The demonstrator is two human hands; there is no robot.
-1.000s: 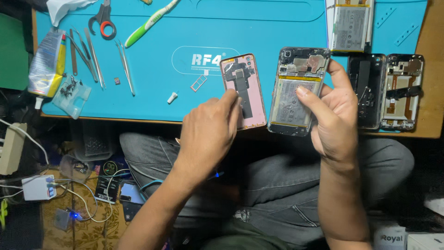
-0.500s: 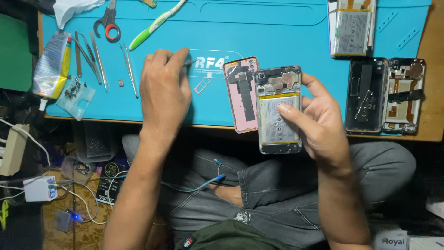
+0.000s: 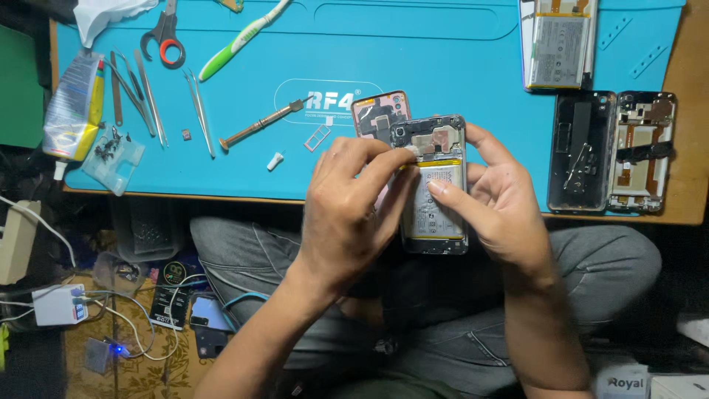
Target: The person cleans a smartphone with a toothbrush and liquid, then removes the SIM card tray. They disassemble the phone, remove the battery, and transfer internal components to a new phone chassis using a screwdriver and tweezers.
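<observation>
I hold an opened phone (image 3: 436, 199), back cover off, with its battery and circuit board showing, just above my lap at the near edge of the blue work mat (image 3: 443, 59). My right hand (image 3: 506, 214) grips it from the right, thumb laid on the battery. My left hand (image 3: 347, 222) comes in from the left, forefinger and thumb pinched at the phone's upper left edge, beside the board. A pink back cover (image 3: 377, 111) lies on the mat just behind the phone, partly hidden by it.
On the mat lie a screwdriver (image 3: 258, 124), a SIM tray (image 3: 317, 137), tweezers (image 3: 199, 111), scissors (image 3: 166, 33), a green toothbrush (image 3: 236, 44), a glue tube (image 3: 74, 103) and a bag of screws (image 3: 111, 155). Another opened phone (image 3: 557, 48) and two phone frames (image 3: 580, 151) lie at right.
My left hand went from the phone to the tools at left and back to the phone's upper left edge. The phone came nearer to me. A screwdriver now lies mid-mat.
</observation>
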